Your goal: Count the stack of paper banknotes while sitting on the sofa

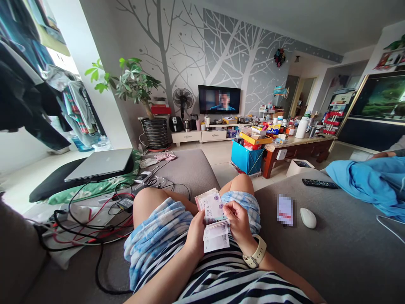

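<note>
Two hands point(239, 219) gripping a bundle of paper notes point(212, 207), cream watch point(260, 252) on right wrist

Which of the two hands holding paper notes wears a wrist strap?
The right hand: a cream strap circles its wrist; the left hand has a bare wrist.

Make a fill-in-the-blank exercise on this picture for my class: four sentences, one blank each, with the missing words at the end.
1. The left hand and the right hand both hold paper notes, and a pale watch is on the ____ wrist.
2. The closed laptop lies on the person's ____ side.
3. The fabric bin beside the wooden table is coloured ____.
4. The remote control on the sofa is coloured ____.

Missing words: right; left; blue; black.
</note>
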`<state>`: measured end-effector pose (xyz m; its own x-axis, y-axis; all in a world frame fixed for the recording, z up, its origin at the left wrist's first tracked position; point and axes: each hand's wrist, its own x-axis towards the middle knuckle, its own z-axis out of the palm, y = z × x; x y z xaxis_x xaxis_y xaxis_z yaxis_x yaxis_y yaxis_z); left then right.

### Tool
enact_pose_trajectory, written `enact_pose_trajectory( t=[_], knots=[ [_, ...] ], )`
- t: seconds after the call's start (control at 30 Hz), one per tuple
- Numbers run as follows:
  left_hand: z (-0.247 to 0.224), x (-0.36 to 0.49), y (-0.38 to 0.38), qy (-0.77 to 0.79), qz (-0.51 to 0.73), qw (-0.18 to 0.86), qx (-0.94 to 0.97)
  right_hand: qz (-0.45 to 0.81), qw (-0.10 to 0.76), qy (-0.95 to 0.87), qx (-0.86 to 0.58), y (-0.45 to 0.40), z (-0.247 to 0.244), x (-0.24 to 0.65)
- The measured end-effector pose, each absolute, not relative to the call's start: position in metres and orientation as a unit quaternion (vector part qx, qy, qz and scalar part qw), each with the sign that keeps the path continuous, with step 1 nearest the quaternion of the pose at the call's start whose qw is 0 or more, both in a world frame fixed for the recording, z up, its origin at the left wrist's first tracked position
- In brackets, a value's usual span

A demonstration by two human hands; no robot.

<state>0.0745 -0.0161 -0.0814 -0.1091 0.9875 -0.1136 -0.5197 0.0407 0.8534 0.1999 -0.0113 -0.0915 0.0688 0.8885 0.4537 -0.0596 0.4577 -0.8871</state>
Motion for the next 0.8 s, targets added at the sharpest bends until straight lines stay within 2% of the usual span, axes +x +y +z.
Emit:
enact_pose_trajectory(
  t=[0.8],
  knots=[
    [-0.0811, 0.0726, -0.0191, 0.384, 0.589, 0.645, 0.298, 0.393, 0.619, -0.576, -0.361, -0.0125, -0.0938, 0.1992]
  ],
)
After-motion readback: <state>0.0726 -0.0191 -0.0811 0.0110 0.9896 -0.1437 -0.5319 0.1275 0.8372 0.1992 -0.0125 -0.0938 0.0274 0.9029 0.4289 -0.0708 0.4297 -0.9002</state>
